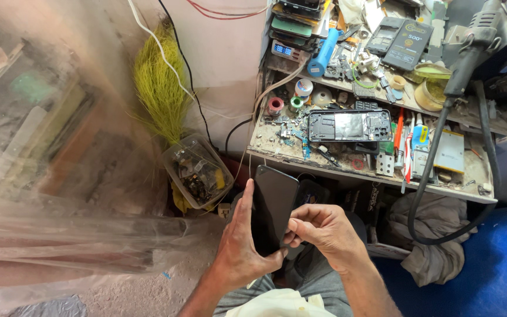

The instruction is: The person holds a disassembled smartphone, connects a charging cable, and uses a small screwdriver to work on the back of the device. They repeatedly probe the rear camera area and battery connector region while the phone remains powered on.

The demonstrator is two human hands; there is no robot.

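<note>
The left hand [239, 249] is wrapping around a dark phone [273, 206], thumb lying along its near edge and fingers curled behind — a closed, firm hold. The right hand [323, 230] is pinching the phone's lower right edge with bent fingertips. Just beyond the phone, an opened phone frame [350, 125] is lying on the cluttered workbench [470, 170].

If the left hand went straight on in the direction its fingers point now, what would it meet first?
The left hand holds the black phone and points up the picture. It would probably first reach the edge of the cluttered workbench, though depth is unclear.
</note>
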